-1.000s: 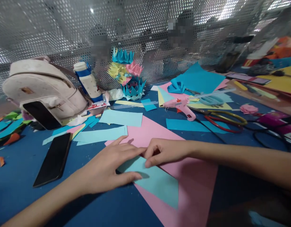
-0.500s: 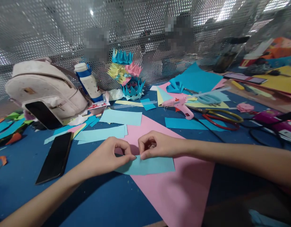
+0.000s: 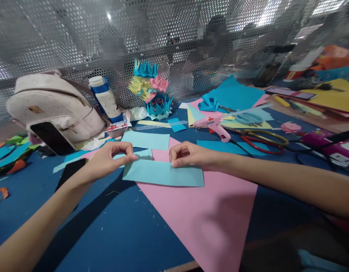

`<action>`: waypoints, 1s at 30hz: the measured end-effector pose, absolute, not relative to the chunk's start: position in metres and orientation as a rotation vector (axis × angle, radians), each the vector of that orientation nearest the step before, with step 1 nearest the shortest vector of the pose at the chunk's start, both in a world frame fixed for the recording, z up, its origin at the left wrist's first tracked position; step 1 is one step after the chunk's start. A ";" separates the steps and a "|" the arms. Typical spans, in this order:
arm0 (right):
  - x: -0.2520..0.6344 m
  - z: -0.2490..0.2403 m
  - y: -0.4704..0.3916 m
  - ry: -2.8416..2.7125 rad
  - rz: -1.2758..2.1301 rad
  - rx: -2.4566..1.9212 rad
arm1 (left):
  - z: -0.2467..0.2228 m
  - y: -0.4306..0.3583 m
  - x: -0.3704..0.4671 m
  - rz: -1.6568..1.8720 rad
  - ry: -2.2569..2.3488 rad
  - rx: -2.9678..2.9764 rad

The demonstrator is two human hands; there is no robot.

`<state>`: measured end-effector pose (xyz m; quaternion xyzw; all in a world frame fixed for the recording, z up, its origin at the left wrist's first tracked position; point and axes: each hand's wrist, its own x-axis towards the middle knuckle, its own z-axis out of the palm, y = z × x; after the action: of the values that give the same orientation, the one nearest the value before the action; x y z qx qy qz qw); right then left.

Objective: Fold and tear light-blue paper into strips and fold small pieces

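Note:
A light blue paper strip is held up by its top edge over a pink sheet. My left hand pinches the strip near its top left corner. My right hand is closed in a pinch on the top edge, right of the middle. Behind the strip lie more light blue strips, one partly hidden by my left hand and the held paper.
A black phone lies under my left forearm. Beyond are a pink glue gun, scissors, folded paper flowers, a bottle and a backpack. A perforated metal screen stands behind.
Both hands have moved away from me, and my left hand has shifted left along the strip. The strip has risen, and more of its face shows.

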<state>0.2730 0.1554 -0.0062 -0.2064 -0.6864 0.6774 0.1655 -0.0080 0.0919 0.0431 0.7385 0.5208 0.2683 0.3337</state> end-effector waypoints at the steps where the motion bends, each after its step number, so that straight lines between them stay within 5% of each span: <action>1: 0.272 -0.006 0.155 -1.949 1.932 -0.581 | 0.041 0.094 -0.011 0.729 1.347 1.902; 22: 0.280 -0.001 0.160 -1.820 1.982 -0.807 | 0.024 0.124 -0.077 1.320 1.557 1.461; 30: 0.274 -0.003 0.153 -1.768 1.794 -0.795 | 0.015 0.123 -0.070 1.271 1.524 1.513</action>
<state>0.2736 0.1535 -0.0029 -0.2916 -0.6485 0.6580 0.2477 -0.0698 0.1234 0.0154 0.5749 0.5792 0.4830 0.3174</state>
